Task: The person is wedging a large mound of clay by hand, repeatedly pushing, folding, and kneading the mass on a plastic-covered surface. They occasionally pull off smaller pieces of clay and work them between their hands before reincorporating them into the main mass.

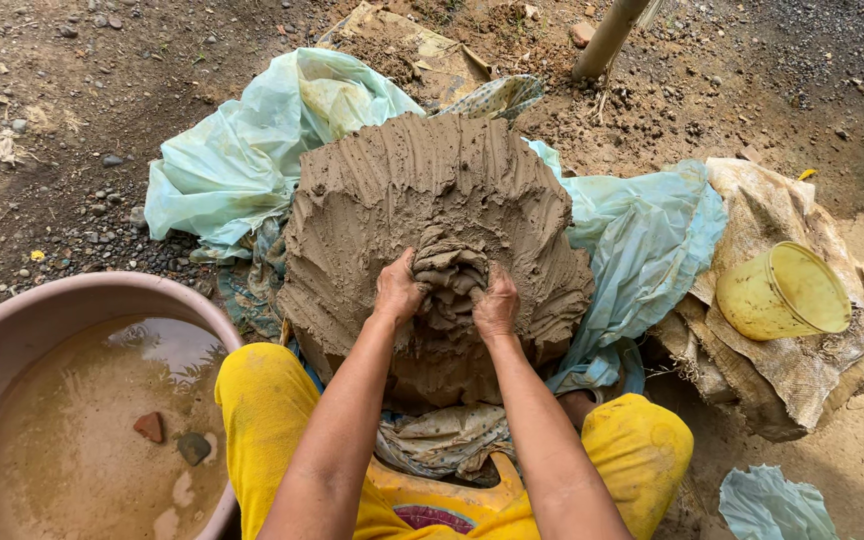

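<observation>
A big mound of wet grey-brown clay, scored with finger grooves, rests on pale green plastic sheeting on the dirt ground. Both hands dig into its near side. My left hand and my right hand grip a folded lump of clay between them, fingers sunk in and coated with mud. My knees in yellow trousers frame the mound's near edge.
A wide pinkish basin of muddy water with shards in it sits at the left. A yellow plastic cup lies tipped on burlap sacking at the right. A bamboo pole stands behind. Pebbly soil surrounds everything.
</observation>
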